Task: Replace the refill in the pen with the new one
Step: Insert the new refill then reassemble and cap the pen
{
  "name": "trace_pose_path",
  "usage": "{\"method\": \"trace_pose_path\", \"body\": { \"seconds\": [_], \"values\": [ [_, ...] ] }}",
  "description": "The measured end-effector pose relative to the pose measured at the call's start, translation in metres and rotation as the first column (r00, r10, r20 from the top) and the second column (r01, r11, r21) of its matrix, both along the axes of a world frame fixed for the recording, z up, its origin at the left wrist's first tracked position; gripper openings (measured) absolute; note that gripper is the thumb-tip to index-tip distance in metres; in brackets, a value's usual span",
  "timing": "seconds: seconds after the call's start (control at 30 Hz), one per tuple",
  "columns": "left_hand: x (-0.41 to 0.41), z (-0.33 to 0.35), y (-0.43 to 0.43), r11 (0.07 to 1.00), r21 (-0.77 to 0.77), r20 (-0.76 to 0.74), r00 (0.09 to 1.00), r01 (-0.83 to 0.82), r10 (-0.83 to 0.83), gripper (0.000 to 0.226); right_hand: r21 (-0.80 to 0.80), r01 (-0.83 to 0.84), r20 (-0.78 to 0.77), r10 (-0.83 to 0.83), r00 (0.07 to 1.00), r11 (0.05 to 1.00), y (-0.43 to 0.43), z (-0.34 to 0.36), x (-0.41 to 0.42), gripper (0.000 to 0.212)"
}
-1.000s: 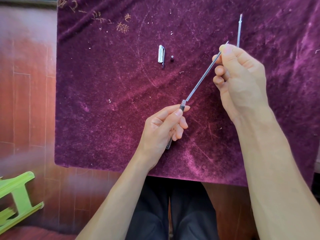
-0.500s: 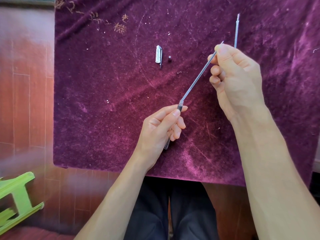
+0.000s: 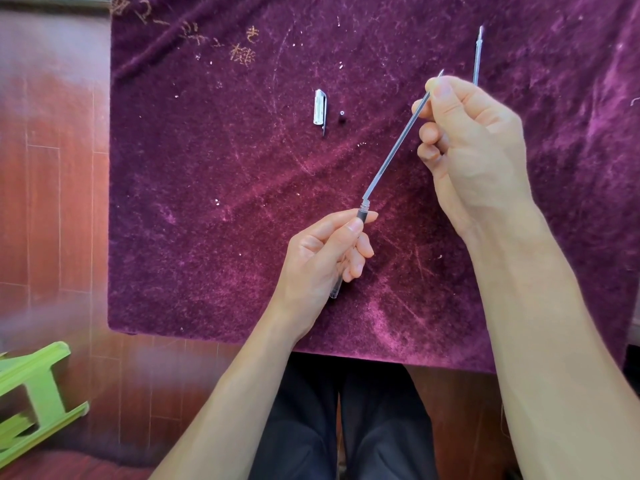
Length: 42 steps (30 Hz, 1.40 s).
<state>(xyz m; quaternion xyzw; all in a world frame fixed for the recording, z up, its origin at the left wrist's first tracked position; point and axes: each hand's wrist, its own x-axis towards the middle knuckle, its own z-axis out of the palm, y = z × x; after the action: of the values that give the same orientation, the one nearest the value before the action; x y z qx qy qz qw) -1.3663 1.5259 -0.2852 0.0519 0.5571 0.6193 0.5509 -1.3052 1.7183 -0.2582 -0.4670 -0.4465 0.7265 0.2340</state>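
My left hand [image 3: 323, 258] grips the clear pen barrel [image 3: 363, 213] by its dark threaded front end; the barrel's tail pokes out below my fingers. My right hand [image 3: 471, 147] pinches a thin refill [image 3: 394, 150] near its tip. The refill runs diagonally down-left, and its lower end sits in the barrel's mouth. A second refill [image 3: 478, 53] lies on the purple cloth behind my right hand, partly hidden by it. The pen cap [image 3: 319, 107] and a small dark tip piece [image 3: 342, 116] lie on the cloth further back.
A purple velvet cloth [image 3: 207, 202] covers the table, with small crumbs scattered at its far left. A wooden floor lies to the left. A green plastic stool [image 3: 31, 393] stands at the lower left. My dark trousers show under the table's near edge.
The view has shifted slightly. Both hands hold the same grips, and the refill stays at about the same angle in the barrel's mouth.
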Motion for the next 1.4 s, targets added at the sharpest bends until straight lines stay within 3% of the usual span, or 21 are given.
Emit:
{"method": "trace_pose_path", "body": {
  "seconds": [1.4],
  "values": [
    [0.000, -0.002, -0.001, 1.000, 0.016, 0.010, 1.000, -0.018, 0.018, 0.026, 0.057, -0.120, 0.067, 0.117, 0.991, 0.991, -0.008, 0.004, -0.005, 0.008]
  ]
}}
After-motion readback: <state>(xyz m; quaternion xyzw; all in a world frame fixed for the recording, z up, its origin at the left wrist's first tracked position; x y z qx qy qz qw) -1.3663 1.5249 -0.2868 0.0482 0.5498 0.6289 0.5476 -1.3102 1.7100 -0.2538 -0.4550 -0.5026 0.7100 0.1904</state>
